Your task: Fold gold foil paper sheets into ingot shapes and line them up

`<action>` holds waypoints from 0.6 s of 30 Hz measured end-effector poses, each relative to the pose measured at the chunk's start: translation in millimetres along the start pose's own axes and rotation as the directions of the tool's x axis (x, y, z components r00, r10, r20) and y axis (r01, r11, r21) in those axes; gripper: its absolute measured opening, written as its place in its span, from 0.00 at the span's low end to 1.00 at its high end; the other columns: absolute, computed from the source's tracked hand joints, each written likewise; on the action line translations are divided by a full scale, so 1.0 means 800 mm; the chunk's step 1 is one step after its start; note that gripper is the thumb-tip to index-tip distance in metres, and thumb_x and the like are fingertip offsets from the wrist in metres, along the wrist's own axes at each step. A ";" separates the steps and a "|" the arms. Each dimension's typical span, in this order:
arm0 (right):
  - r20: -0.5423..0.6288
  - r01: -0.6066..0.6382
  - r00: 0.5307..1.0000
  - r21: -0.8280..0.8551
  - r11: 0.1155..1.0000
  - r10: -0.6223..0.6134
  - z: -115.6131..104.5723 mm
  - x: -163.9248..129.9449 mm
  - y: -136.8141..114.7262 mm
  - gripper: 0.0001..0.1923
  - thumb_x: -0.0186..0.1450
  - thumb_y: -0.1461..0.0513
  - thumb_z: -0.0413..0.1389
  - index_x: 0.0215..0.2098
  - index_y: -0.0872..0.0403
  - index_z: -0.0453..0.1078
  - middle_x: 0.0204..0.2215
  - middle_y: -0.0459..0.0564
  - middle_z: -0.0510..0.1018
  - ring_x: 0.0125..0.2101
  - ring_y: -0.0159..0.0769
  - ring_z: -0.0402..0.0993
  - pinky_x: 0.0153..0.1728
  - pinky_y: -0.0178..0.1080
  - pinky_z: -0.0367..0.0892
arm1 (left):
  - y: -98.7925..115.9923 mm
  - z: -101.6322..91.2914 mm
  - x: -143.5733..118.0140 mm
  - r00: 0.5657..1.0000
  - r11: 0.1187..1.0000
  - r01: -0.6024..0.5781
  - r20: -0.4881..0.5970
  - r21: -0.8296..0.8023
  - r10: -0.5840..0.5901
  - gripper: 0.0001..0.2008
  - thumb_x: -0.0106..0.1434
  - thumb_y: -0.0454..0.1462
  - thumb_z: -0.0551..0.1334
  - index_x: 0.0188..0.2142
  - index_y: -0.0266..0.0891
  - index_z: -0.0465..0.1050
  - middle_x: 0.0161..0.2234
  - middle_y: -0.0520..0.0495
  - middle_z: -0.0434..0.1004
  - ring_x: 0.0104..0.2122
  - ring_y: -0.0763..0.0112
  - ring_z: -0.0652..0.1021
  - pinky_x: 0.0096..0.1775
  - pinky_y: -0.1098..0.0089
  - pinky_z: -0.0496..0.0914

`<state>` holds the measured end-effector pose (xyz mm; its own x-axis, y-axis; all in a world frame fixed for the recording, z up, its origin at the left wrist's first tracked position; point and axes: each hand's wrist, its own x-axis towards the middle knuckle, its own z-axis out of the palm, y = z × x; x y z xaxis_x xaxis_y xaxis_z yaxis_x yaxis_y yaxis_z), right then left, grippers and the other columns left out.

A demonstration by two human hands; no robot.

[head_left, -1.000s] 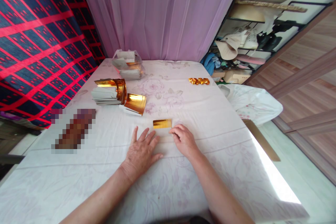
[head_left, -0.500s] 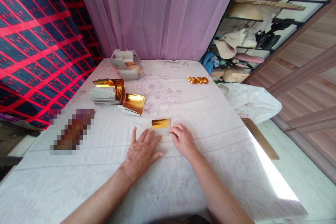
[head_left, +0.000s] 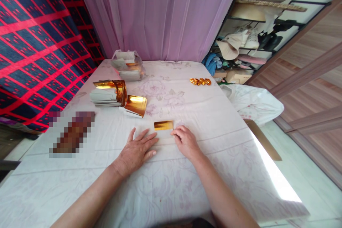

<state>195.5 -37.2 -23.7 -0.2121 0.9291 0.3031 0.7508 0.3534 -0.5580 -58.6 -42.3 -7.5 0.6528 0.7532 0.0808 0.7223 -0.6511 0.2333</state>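
Observation:
A small rectangle of gold foil paper (head_left: 163, 125) lies flat on the tablecloth in front of me. At its lower right corner my right hand (head_left: 186, 143) is closed in a pinch, with thumb and forefinger at the paper's edge. To the lower left, my left hand (head_left: 137, 149) rests open and flat, fingers spread, just short of the paper and holding nothing. Farther left stand a fanned stack of gold-and-grey paper sheets (head_left: 107, 98) and a smaller curved bunch of gold sheets (head_left: 136, 105).
A clear plastic bag (head_left: 128, 66) with paper sheets sits at the back left. Several crumpled or folded gold pieces (head_left: 200, 82) form a row at the back right. A blurred-out item (head_left: 73, 133) lies left. Beyond the table's right edge are a white bag (head_left: 259, 105) and shelves.
My left hand has slid left and away from the gold paper. My right hand keeps its pinch in nearly the same place. The view has shifted slightly.

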 end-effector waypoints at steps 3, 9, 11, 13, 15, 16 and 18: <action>0.006 -0.001 1.000 -0.038 0.999 0.002 -0.001 0.002 -0.003 0.13 0.60 0.72 0.51 0.35 0.51 0.73 0.35 0.48 0.75 0.38 0.36 0.72 0.41 0.38 0.67 | -0.004 -0.002 0.001 0.999 0.999 0.013 0.049 -0.049 -0.011 0.24 0.71 0.53 0.48 0.59 0.51 0.67 0.62 0.51 0.67 0.64 0.57 0.61 0.64 0.45 0.29; -0.054 -0.092 0.995 -0.208 0.974 0.083 0.008 0.006 -0.025 0.07 0.62 0.58 0.59 0.31 0.52 0.70 0.31 0.50 0.73 0.35 0.39 0.71 0.39 0.39 0.65 | 0.000 -0.004 0.004 0.997 0.996 0.041 0.073 -0.079 -0.035 0.25 0.70 0.54 0.49 0.60 0.51 0.66 0.62 0.50 0.66 0.65 0.53 0.61 0.64 0.41 0.32; -0.085 -0.137 0.989 -0.262 0.955 0.119 0.012 0.007 -0.029 0.10 0.60 0.55 0.62 0.31 0.52 0.70 0.32 0.50 0.72 0.36 0.41 0.71 0.39 0.40 0.65 | 0.001 -0.004 0.004 0.996 0.996 0.045 0.078 -0.076 -0.039 0.24 0.70 0.53 0.49 0.60 0.51 0.66 0.63 0.49 0.66 0.64 0.53 0.61 0.63 0.40 0.32; -0.082 -0.153 0.987 -0.256 0.954 0.136 0.014 0.007 -0.029 0.10 0.59 0.55 0.63 0.30 0.52 0.69 0.32 0.50 0.72 0.36 0.41 0.71 0.39 0.41 0.65 | 0.001 -0.004 0.005 0.996 0.996 0.047 0.073 -0.072 -0.042 0.24 0.70 0.53 0.49 0.60 0.51 0.67 0.62 0.50 0.66 0.64 0.53 0.61 0.63 0.40 0.33; -0.051 -0.139 0.990 -0.204 0.969 0.132 0.013 0.007 -0.024 0.08 0.59 0.58 0.63 0.30 0.52 0.69 0.32 0.49 0.72 0.36 0.40 0.71 0.39 0.40 0.65 | 0.001 -0.004 0.005 0.998 0.997 0.044 0.058 -0.068 -0.040 0.23 0.71 0.52 0.49 0.59 0.51 0.67 0.62 0.51 0.67 0.64 0.53 0.62 0.63 0.40 0.33; -0.033 -0.130 0.991 -0.168 0.977 0.126 0.011 0.007 -0.020 0.07 0.59 0.60 0.62 0.29 0.51 0.69 0.32 0.48 0.72 0.37 0.39 0.71 0.40 0.40 0.65 | 0.000 -0.004 0.005 0.998 0.997 0.041 0.048 -0.066 -0.038 0.23 0.71 0.52 0.49 0.59 0.51 0.68 0.62 0.51 0.67 0.64 0.54 0.62 0.63 0.40 0.33; -0.003 -0.124 0.992 -0.086 0.989 0.124 0.008 0.006 -0.012 0.05 0.58 0.64 0.61 0.28 0.51 0.68 0.32 0.47 0.73 0.36 0.38 0.71 0.40 0.39 0.65 | -0.001 -0.002 0.005 0.999 0.997 0.036 0.026 -0.061 -0.034 0.22 0.71 0.51 0.49 0.58 0.51 0.69 0.61 0.51 0.69 0.63 0.54 0.64 0.64 0.41 0.34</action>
<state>183.8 -35.2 -21.8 -0.1153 0.9654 0.2339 0.8225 0.2248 -0.5225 -56.8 -38.8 -5.7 0.6336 0.7722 0.0471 0.7298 -0.6168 0.2950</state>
